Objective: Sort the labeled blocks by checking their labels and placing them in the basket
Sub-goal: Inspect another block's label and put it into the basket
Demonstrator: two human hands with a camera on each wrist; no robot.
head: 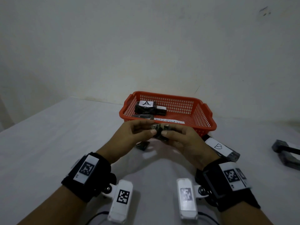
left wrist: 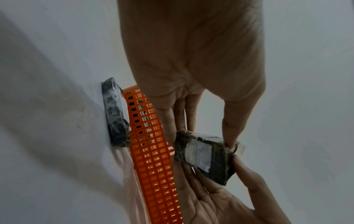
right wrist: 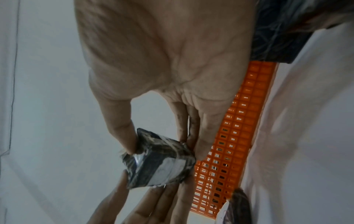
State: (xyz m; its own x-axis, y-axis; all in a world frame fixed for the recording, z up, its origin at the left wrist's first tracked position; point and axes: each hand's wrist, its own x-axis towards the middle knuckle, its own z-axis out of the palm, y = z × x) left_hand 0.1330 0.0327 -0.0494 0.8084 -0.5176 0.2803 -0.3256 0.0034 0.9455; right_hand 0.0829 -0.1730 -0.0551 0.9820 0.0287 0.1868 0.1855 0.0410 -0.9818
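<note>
Both hands hold one small dark wrapped block [head: 159, 133] in the air, just in front of the orange basket [head: 206, 117]. My left hand [head: 151, 129] pinches its left end between thumb and fingers. My right hand [head: 167, 130] pinches the right end. White paper shows on the block [left wrist: 201, 154] in the left wrist view and on the block [right wrist: 161, 162] in the right wrist view; no letter is legible. Inside the basket lie a block labelled A [head: 146, 106], a second block [head: 161, 110] and a flat one [head: 142, 116], beside a paper slip [head: 169, 122].
A block labelled B [head: 219, 146] lies on the white table right of my hands, against the basket's front corner. A small dark block [head: 142, 145] sits under my left hand. A dark object [head: 284, 153] lies at the far right. The wall stands behind the basket.
</note>
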